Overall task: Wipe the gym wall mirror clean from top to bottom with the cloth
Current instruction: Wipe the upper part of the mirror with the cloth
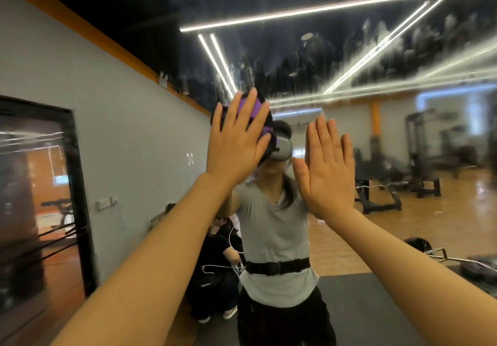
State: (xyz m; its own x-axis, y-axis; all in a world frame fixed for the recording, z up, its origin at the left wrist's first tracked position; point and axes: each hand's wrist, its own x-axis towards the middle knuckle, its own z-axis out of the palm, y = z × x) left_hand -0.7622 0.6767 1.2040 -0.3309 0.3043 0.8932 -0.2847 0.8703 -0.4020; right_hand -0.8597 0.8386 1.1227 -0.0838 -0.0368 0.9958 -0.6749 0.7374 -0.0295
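Observation:
The wall mirror point(390, 57) fills almost the whole view, with smeared wet streaks across its upper part. My left hand point(236, 138) lies flat with straight, spread fingers and presses a purple and black cloth point(248, 106) against the glass at head height. The cloth shows only around and between the fingers. My right hand point(326, 168) is raised to the right of it, fingers straight and together, palm toward the glass and holding nothing. Whether it touches the mirror cannot be told.
The glass reflects a person in a grey shirt, a crouching person in black point(215, 273), gym machines point(422, 162), a barbell point(457, 259), a wooden floor and a dark mat point(357, 305). A dark doorway point(40, 197) is at the left.

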